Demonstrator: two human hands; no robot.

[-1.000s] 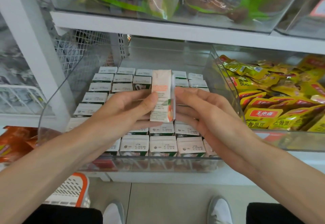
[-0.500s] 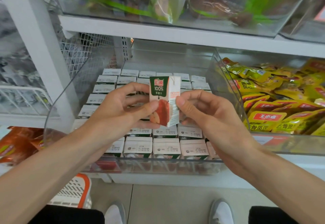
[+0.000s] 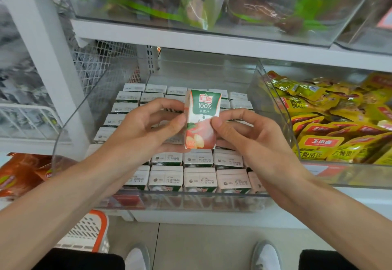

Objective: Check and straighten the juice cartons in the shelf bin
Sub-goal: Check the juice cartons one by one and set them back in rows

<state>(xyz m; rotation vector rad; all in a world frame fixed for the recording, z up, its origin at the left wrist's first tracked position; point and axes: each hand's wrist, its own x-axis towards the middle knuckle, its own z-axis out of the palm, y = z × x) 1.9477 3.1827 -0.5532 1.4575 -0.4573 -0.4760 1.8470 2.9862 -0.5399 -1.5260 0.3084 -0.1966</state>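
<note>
The carton (image 3: 201, 119) has turned from its pale side to its front face, so the label check is under way; it is not yet back in the bin (image 3: 191, 203). The left hand (image 3: 148, 125) and right hand (image 3: 254, 134) pinch its sides by thumb and fingers above the bin's middle rows (image 3: 199, 179). It reads "汇源 100% 苹果汁". The yellow packs (image 3: 318, 142) read "王小卤".

White store shelving (image 3: 191, 41) spans the upper frame, with a wire mesh panel (image 3: 99, 66) at upper left. Yellow snack packets (image 3: 331, 125) fill a clear bin (image 3: 371, 177) at right. A white-and-orange basket (image 3: 84, 231) sits on the pale floor (image 3: 201, 244) at lower left.
</note>
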